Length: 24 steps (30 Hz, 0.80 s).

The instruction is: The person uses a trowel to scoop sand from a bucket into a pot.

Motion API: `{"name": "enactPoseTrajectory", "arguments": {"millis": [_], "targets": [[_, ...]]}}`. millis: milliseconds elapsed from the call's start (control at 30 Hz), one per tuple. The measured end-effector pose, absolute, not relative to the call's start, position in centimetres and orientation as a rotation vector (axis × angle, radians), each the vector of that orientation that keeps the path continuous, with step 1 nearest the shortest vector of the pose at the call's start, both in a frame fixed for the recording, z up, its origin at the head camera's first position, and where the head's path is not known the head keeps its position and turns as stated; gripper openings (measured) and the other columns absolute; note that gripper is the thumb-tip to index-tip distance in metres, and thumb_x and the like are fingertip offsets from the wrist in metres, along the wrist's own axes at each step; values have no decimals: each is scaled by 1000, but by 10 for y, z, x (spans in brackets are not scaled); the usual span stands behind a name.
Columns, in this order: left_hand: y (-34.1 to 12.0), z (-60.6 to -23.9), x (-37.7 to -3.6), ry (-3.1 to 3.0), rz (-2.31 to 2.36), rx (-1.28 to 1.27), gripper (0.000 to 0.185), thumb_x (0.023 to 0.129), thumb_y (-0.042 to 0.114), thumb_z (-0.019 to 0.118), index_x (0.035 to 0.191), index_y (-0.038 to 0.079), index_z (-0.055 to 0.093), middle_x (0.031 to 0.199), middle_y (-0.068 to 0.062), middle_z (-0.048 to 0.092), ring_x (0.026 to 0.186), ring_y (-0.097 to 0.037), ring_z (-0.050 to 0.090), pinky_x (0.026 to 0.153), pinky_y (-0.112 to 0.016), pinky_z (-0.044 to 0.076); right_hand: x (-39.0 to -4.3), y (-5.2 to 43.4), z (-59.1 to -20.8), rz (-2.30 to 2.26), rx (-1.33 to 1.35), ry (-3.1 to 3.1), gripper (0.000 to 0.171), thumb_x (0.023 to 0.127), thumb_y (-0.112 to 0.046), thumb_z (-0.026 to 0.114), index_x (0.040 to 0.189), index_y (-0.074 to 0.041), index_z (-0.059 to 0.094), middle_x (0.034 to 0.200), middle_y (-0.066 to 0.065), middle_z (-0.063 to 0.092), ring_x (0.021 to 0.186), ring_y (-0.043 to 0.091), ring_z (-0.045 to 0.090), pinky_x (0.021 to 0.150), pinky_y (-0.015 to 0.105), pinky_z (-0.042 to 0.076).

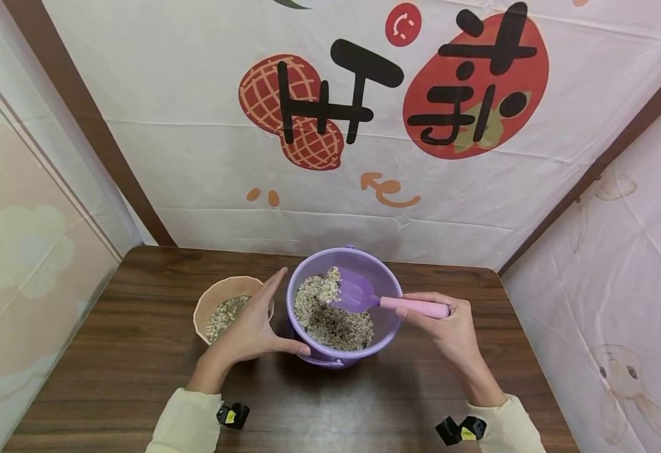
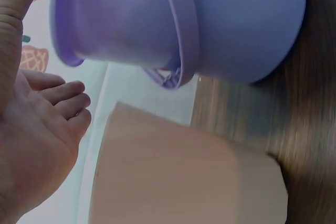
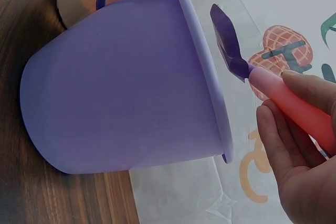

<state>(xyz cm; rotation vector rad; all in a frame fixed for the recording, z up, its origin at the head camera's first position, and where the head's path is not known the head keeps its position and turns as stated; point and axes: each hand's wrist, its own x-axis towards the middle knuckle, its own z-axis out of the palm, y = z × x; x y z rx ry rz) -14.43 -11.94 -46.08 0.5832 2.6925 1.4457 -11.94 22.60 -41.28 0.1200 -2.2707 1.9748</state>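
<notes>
A purple bucket (image 1: 386, 321) stands on the table, holding pale and dark grit (image 1: 344, 330). My right hand (image 1: 449, 324) grips the pink handle of a toy shovel (image 1: 355, 290), whose purple blade is over the bucket. Pale grit (image 1: 330, 286) shows at the blade's tip. In the right wrist view, the shovel (image 3: 229, 40) appears above the bucket's rim. My left hand (image 1: 251, 330) is spread between the bucket and a peach bowl (image 1: 206, 301), thumb at the bucket's rim. The left wrist view shows this hand (image 2: 39, 135) holding nothing, fingers extended past the bowl.
Grit (image 1: 225, 318) also lies in the peach bowl, close to the bucket's left side. The bucket's handle (image 1: 322, 363) hangs down along its front. Behind the brown wooden table (image 1: 109, 352) hangs a printed white cloth (image 1: 206, 157), with more cloth at both sides.
</notes>
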Motion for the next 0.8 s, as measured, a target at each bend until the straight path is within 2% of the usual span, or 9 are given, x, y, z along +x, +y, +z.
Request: {"name": "enactPoseTrajectory", "arguments": {"millis": [200,267,433,567,733,800], "targets": [[-139,-458,-139,2731,1421,496,140,59,59,94,165,20,11,166,-16,20,149,-38,24,115,-60,29,-120,226,-413,1967,108,-2283,36,77,-5,89,108,8,75,96,15,77,91,25,75,76,32,60],[-145,-458,-138,2737,1440,485,136,62,55,94,165,19,12,166,-17,20,149,-39,24,115,-61,30,-119,226,-413,1964,105,-2288,37,78,-6,89,108,9,75,95,15,77,90,25,75,76,32,60],[-162,-456,-136,2795,1488,460,126,67,45,95,163,15,19,164,-17,25,148,-41,25,114,-64,27,-119,225,-412,1958,98,-2294,38,77,-6,89,109,10,74,95,15,77,90,24,75,75,31,60],[-174,-454,-134,2865,1475,414,122,68,45,94,163,17,22,163,-13,29,146,-43,28,110,-69,28,-119,225,-412,1962,102,-2289,39,77,-5,89,109,11,73,95,15,77,90,24,74,75,31,60],[-188,-452,-128,2851,1458,340,124,70,46,93,164,23,15,166,-11,22,147,-44,25,108,-72,28,-118,224,-412,1963,102,-2292,39,77,-5,89,109,11,73,94,14,77,90,23,75,75,31,60],[-194,-452,-126,2860,1450,321,125,70,45,93,165,23,14,166,-13,20,147,-46,24,108,-73,28,-118,224,-412,1960,102,-2296,38,77,-5,89,109,10,74,94,14,77,90,23,74,75,31,60]]}}
